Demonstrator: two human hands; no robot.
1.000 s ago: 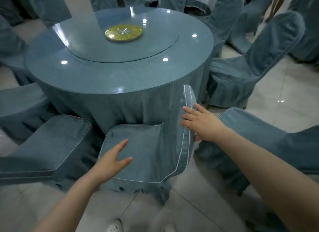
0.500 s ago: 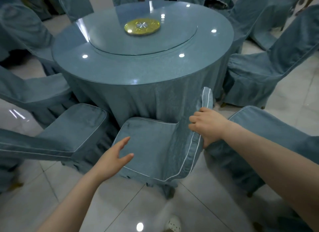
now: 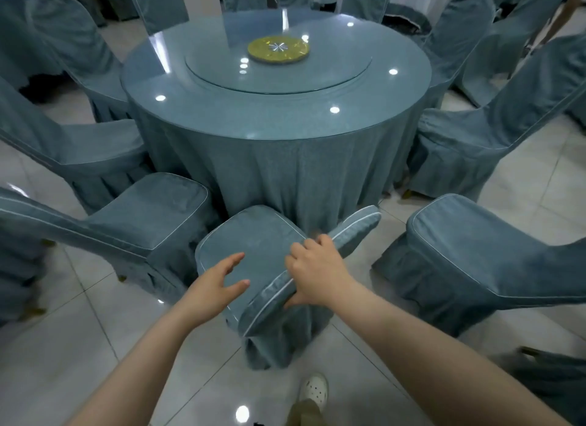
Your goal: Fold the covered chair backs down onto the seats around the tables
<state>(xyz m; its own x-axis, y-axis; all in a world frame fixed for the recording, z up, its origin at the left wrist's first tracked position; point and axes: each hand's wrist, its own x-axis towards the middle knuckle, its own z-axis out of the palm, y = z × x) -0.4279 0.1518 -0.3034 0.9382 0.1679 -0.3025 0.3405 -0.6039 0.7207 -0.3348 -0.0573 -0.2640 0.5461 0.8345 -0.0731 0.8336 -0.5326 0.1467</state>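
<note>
My right grip (image 3: 317, 271) is clamped on the covered chair back (image 3: 356, 230), with the fingers curled over its white-piped edge and the thumb tucked underneath. The chair back runs as a slanted band through this grip, from a near end below it to a far end up and to its right. It leans low over the right side of the seat (image 3: 250, 238), and I cannot tell whether it touches the seat yet.

My left grip (image 3: 215, 286) is apart, fingers spread and relaxed, holding nothing. It sits just left of the right grip at the near left edge of the same seat, and I cannot tell whether it rests on the fabric or is just above it.

Beyond both grips stands the round tabletop (image 3: 276, 121), draped in the same blue-grey cloth. It carries a glass turntable (image 3: 333, 76) with a gold disc (image 3: 278, 49) at its middle. Left of the left grip is a neighbouring covered chair (image 3: 152, 213), and another covered chair (image 3: 475, 251) stands right of the right grip. Below the right grip, a white shoe (image 3: 314, 390) stands on the tiled floor (image 3: 63, 346)
</note>
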